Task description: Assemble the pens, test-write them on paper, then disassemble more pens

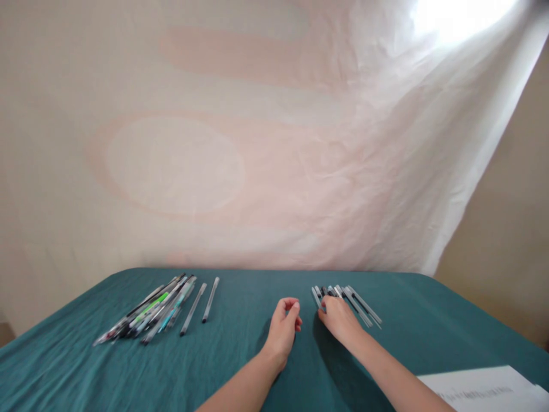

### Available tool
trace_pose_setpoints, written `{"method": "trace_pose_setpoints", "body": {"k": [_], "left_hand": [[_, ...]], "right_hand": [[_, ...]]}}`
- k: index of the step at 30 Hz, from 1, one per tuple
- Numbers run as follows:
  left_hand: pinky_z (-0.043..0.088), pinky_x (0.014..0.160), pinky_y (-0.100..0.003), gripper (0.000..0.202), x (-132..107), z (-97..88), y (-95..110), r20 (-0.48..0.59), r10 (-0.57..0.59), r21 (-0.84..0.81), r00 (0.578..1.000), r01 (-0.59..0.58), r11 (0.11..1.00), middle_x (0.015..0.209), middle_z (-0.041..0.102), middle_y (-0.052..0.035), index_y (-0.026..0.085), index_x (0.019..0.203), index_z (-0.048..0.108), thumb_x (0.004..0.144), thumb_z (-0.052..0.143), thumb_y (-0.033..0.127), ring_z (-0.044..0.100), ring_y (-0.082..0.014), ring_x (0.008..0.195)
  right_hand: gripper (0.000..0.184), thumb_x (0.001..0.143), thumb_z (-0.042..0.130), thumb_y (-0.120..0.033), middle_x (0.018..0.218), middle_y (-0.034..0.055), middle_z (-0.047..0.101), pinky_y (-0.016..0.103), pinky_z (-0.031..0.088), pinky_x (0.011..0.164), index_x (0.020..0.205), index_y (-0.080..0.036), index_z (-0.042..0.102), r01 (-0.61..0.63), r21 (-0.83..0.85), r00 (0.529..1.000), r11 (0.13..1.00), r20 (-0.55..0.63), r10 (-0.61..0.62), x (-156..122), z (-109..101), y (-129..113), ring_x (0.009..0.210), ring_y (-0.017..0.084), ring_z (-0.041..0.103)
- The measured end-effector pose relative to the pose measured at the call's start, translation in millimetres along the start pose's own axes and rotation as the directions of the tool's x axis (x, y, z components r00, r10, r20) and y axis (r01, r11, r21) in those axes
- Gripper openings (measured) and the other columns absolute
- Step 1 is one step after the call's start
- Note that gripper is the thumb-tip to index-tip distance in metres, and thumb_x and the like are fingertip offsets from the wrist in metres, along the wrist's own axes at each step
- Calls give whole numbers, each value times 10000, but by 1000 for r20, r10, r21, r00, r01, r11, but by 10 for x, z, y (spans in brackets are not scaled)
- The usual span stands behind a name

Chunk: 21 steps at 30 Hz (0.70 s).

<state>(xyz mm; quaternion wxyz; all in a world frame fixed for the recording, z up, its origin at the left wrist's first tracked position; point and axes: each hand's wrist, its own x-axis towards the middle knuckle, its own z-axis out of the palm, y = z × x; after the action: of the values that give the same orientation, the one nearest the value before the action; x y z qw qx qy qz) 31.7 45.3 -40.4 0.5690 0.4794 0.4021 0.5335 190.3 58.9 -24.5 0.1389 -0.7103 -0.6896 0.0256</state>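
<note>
A teal cloth covers the table point(240, 366). My left hand point(283, 329) rests near the middle of it with its fingers curled loosely inward; nothing shows in them. My right hand point(338, 317) lies just to its right, fingers bent down onto the near ends of a row of several grey and black pens point(358, 303) laid side by side. A heap of several pens point(150, 312), some with green or teal barrels, lies at the left. Two single pens point(201, 306) lie apart beside that heap.
A white sheet of paper point(484, 389) with printed lines sits at the table's front right corner. A pale, creased cloth backdrop point(257, 143) hangs behind the table, with bright light at the top right.
</note>
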Motion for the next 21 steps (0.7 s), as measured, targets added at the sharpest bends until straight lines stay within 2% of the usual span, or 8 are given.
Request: {"method": "trace_pose_setpoints", "body": {"k": [9, 15, 21], "left_hand": [[370, 535, -204, 353, -18, 6, 34, 10, -14, 14, 1000, 14, 1000, 637, 499, 11, 166, 906, 518, 725, 500, 469, 467, -91, 547], [366, 532, -206, 324, 3, -3, -14, 37, -8, -4, 999, 8, 1000, 622, 487, 22, 172, 916, 510, 747, 482, 447, 456, -88, 541], [363, 533, -207, 330, 7, 0, -13, 36, -10, 2, 999, 10, 1000, 616, 486, 24, 167, 914, 509, 741, 487, 447, 453, -86, 536]], "right_hand": [[170, 743, 490, -259, 819, 141, 663, 285, 401, 670, 804, -158, 612, 1, -44, 1000, 999, 16, -1, -54, -1, -14, 822, 251, 617], [164, 735, 485, -244, 808, 129, 666, 280, 394, 654, 805, -164, 611, 9, -61, 999, 998, 31, -7, -141, -61, -8, 809, 245, 620], [179, 754, 492, -250, 836, 133, 663, 270, 393, 671, 851, -151, 604, -7, -71, 999, 997, 46, 11, -85, -96, -60, 818, 232, 620]]}}
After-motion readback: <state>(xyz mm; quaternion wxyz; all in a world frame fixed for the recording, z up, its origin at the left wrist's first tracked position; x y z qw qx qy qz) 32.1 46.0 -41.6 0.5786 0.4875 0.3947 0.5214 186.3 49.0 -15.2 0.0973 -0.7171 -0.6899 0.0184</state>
